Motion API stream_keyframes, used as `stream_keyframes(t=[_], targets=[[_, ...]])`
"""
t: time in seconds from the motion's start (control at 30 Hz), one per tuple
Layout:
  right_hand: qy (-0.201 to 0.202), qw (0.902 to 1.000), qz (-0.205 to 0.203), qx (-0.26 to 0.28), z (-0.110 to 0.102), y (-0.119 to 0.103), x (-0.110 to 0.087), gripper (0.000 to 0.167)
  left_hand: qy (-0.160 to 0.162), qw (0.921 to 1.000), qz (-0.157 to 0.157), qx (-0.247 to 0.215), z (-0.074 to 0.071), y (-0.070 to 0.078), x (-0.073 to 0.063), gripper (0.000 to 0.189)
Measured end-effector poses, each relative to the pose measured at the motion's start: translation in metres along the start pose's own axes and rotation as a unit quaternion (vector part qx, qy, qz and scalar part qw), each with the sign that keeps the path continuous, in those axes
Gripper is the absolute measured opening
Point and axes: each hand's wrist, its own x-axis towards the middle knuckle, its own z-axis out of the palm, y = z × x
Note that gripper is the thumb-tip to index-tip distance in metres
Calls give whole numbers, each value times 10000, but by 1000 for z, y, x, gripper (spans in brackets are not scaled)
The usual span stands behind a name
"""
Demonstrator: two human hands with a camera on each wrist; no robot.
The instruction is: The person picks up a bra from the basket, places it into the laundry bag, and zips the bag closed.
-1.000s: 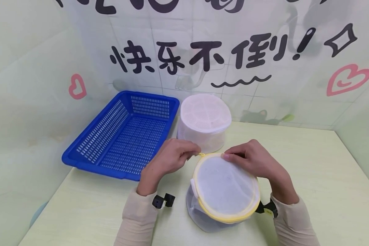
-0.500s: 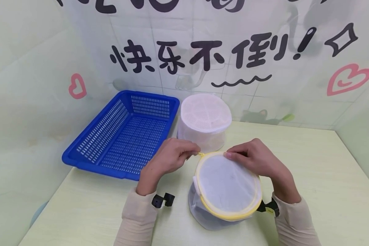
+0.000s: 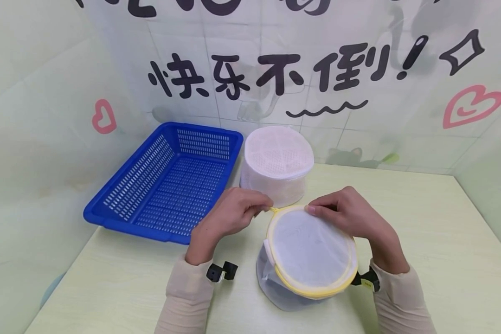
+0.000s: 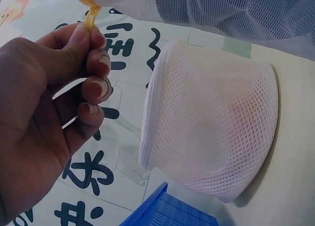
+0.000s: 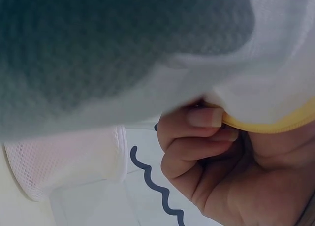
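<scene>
A mesh laundry bag (image 3: 313,248) with a round pale top and a yellow zipper round its rim stands tilted on the table in the head view. My left hand (image 3: 234,211) pinches the yellow zipper pull (image 4: 91,19) between thumb and forefinger at the rim's far left. The other fingers curl loosely in the left wrist view. At the far rim, my right hand (image 3: 355,218) pinches the edge between thumb and fingers, beside the yellow zipper (image 5: 275,126). Grey mesh fills much of the right wrist view, with a dark area whose cause I cannot tell.
Behind the hands stands a white-pink mesh laundry bag (image 3: 277,157), upright and close to the left hand. A blue plastic basket (image 3: 163,236) sits at the left. A printed wall sheet (image 3: 234,111) rises behind the pale table (image 3: 421,241).
The yellow-zippered bag and my right hand have shifted slightly to the right and away from me. My left hand stays nearly in place, pinching the zipper pull throughout.
</scene>
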Motion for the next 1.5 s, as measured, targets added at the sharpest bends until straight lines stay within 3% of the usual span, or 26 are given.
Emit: stream_keyframes(t=[1.5], targets=[[297,9993,165,-170,-9,8,-5,9,56,9994,308,157,-1,-1,-1,16]])
